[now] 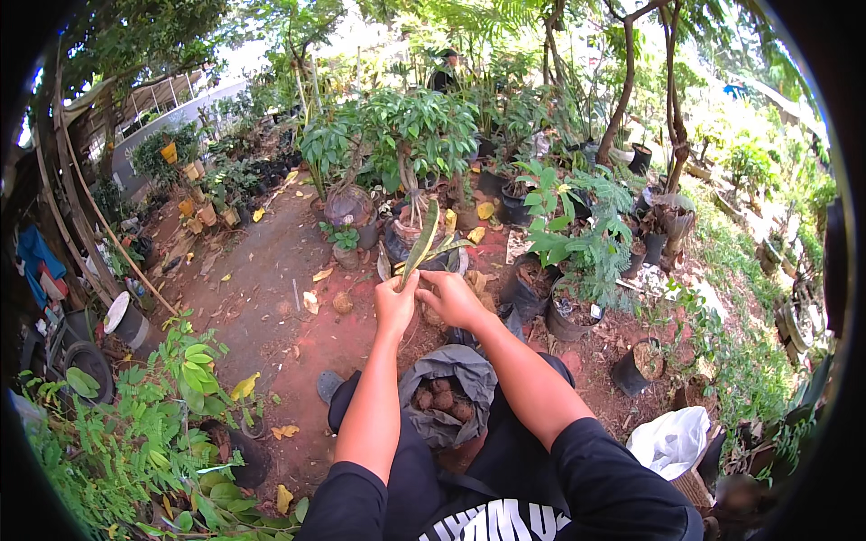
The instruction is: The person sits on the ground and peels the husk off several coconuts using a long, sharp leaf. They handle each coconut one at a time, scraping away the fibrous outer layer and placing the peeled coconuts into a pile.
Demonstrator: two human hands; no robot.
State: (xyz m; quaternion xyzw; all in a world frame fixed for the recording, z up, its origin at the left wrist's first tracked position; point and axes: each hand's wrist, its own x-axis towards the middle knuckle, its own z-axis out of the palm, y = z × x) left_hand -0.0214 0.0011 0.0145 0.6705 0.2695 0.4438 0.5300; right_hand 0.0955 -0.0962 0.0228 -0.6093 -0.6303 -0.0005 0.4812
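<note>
A long, stiff green leaf with yellowish edges (424,237), like a snake plant's, points up and away from the fingers of my left hand (395,304), which grips its lower end. My right hand (452,297) meets it there, thumb and fingertips close to the leaf base; whether they pinch the leaf is hard to tell. Behind the hands more such leaves (446,250) spread out low, their base hidden. Between my legs stands a dark grey bag (443,362), its mouth folded back, holding several round brown fibrous balls (443,400).
Potted small trees (419,128) stand ahead. Black pots (572,318) with plants are to the right, near a white plastic bag (670,443). Leafy branches (155,419) fill the lower left. One brown ball (342,302) lies on the ground. A person (444,74) is in the background.
</note>
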